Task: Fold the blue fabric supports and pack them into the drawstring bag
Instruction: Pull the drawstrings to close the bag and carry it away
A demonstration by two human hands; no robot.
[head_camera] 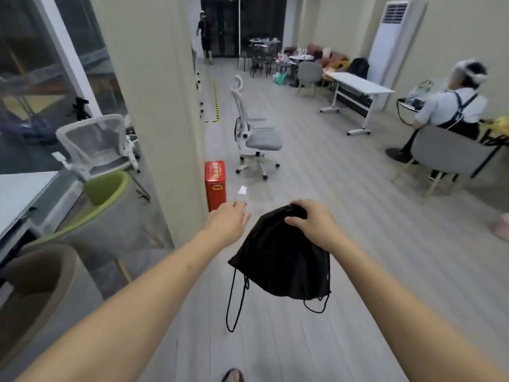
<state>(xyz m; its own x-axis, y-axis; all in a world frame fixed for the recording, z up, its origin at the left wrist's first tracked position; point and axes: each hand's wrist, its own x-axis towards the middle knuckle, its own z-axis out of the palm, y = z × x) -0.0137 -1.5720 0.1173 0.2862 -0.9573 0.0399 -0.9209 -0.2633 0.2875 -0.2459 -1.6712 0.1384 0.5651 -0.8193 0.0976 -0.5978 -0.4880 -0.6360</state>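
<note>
Black drawstring bag [281,260]: gathered top pinched by right hand [312,221]; left hand [230,220] spread, empty. Nearby: red bin [215,184], white office chair [252,133] ahead.

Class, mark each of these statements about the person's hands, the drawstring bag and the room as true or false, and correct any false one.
1. The right hand holds the black drawstring bag by its top. True.
2. The left hand also has a grip on the bag. False: it is open and apart from the bag.
3. The bag rests on the floor. False: it hangs in the air, cords dangling.
4. A red box stands by the pillar. True.
5. A blue fabric support is in view. False: none shows.
</note>
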